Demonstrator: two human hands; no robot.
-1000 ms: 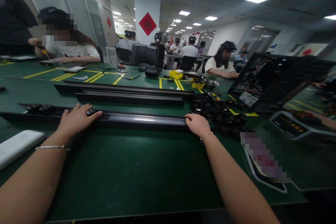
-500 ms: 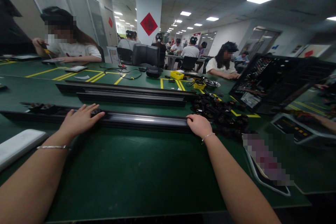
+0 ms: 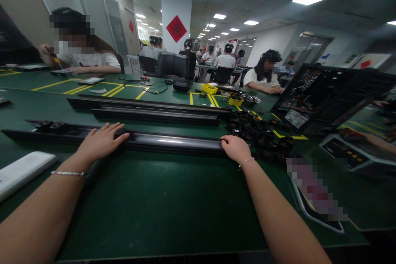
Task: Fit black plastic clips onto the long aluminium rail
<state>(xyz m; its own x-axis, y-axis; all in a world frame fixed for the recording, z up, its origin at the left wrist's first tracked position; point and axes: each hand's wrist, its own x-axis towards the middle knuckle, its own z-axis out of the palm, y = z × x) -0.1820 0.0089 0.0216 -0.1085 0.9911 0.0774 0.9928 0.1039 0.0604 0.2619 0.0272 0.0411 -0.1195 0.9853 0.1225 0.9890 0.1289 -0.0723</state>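
Across the green worktable lies the biggest thing in play, a long black rail, running left to right just in front of the person, its top face catching a strip of light. It looks like rigid metal, probably fairly heavy for its slimness and smooth enough to slide on the mat, so a grip spread well apart along its length, one hand toward each part, seems the sound way to keep it level. Behind it, near but apart, two more long rails lie parallel. Off to the right a black open computer case stands tilted, with a grey device below it. Just beyond the rail's right end sits a heap of small black parts, close enough to snag if the rail shifts that way. At the left edge a white flat block rests on the mat, clear of the rail. Now the hands: the left hand lies flat and spread over the rail, fingers fanned, touching a small dark piece seated in the channel, gripping nothing. The right hand curls loosely over the rail's right end, fingers bent down on it. Across the table, other people work seated; a yellow tray sits well back.
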